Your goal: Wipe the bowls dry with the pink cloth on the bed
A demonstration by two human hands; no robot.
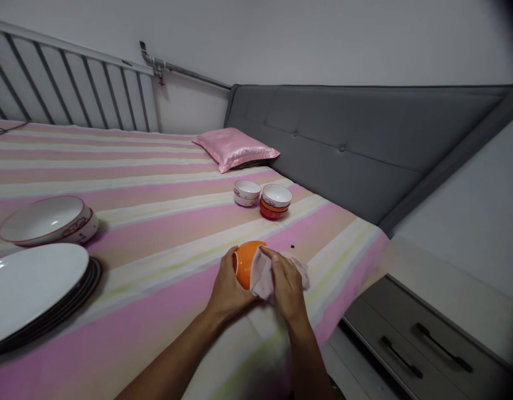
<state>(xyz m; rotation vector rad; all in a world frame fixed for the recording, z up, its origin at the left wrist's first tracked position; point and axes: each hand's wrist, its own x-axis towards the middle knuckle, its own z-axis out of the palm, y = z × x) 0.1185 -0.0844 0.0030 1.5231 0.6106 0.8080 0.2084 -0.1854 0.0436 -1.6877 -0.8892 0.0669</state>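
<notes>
An orange bowl (245, 265) is tipped on its side above the striped bedspread, its glossy outside facing up. My left hand (228, 286) is closed round its left rim and underside. In my right hand (286, 280) is a pale pink cloth (262, 276), pressed against the bowl's right side, with a loose end hanging out to the right. Beyond my hands stand two small stacks of bowls: white bowls (247, 190) on the left, and on the right a white bowl (277, 194) on top of an orange and a red one (273, 213).
At the left lie large white bowls (48, 219), nested, and a stack of plates (35, 283). A pink pillow (235, 149) rests near the grey headboard (343, 128). A small black object (292, 246) lies on the bedspread (156, 316). Right of the bed is a drawer cabinet (398, 316).
</notes>
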